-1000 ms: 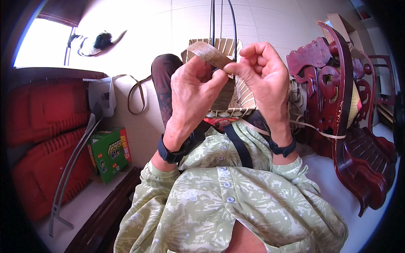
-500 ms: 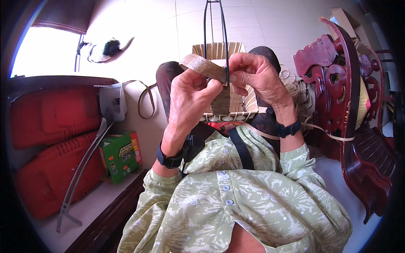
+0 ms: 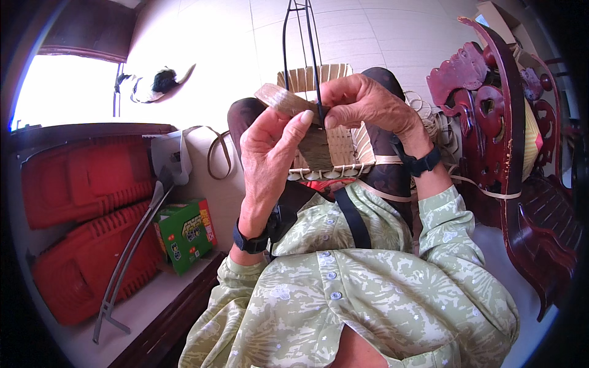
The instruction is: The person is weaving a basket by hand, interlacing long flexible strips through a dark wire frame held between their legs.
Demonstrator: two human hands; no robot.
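A pale woven basket [image 3: 345,147] rests between my knees, with a tall black wire handle [image 3: 311,40] rising from it. My left hand [image 3: 268,147] is closed on a flat brown strip [image 3: 283,101], its thumb extended along the strip close to the handle. The strip bends into a loop above this hand and meets the handle. My right hand [image 3: 374,109] is closed at the handle from the other side, thumb and finger at the crossing; its fingertips are partly hidden. Below the hands, a wide brown band [image 3: 316,150] spans the basket's near side.
Left of me are red moulded cases [image 3: 92,178], a green box [image 3: 184,236] and a grey metal bracket [image 3: 132,264]. Carved dark-red wooden furniture [image 3: 506,135] stands to the right, beside a pile of pale strips [image 3: 432,122]. A black-and-white animal [image 3: 156,84] lies on the floor ahead.
The handle's top has tilted left and the basket has turned slightly. My left thumb has straightened upward along the strip. My right hand has shifted left with the handle.
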